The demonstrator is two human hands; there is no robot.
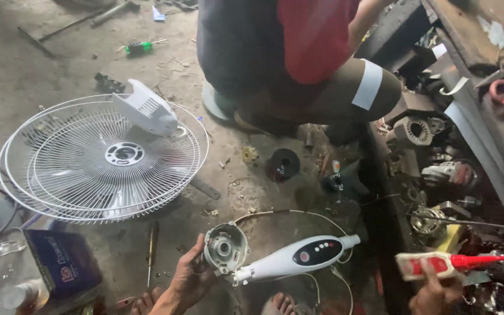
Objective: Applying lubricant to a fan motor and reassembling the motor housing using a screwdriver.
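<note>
- left hand at the bottom middle of the frame has its grip wrapped around a round grey motor housing, fingers curled up along its left edge
- that housing is joined to a white fan neck with a dark oval button panel on it, which runs off to the right and tilts up a little
- a thin white cord loops up above the neck and down again past its right end
- right hand at the bottom right is closed on a small glue tube, white and red, with a long red nozzle pointing right
- the two hands are well apart, neck piece between them
- bare toes peek in at the bottom edge
- a screwdriver lies on the concrete floor just left of the left hand
- a white wire fan guard sits flat on the left of the frame, with a white plastic cover resting on its upper rim
- a dark blue box is at the lower left
- another person crouches at the top middle, red top, khaki trousers
- the right side is a heap of old motor parts, too cluttered to sort out
</note>
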